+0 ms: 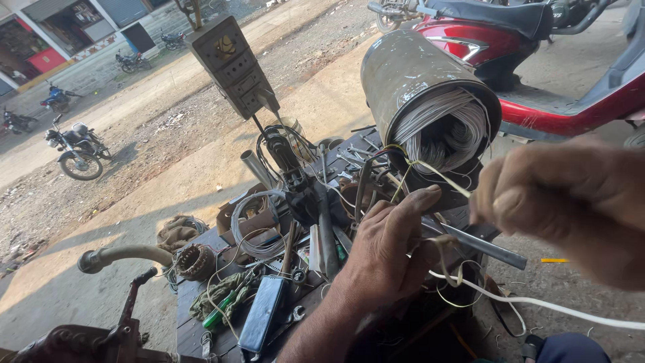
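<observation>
Outdoors, at a cluttered counter (201, 323), the left hand (386, 249) pinches thin, springy lead wires (430, 168) just beyond its grip; the right hand (564, 195), fisted, pulls one taut from the heavy motor stator (420, 91).

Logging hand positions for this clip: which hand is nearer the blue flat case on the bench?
Left. The left hand works over the bench just right of the blue case; the right hand is farther right, past the bench edge.

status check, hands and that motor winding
Left hand grips wire leads below motor stator. Right hand pinches a lead. Tools crowd the bench.
</observation>
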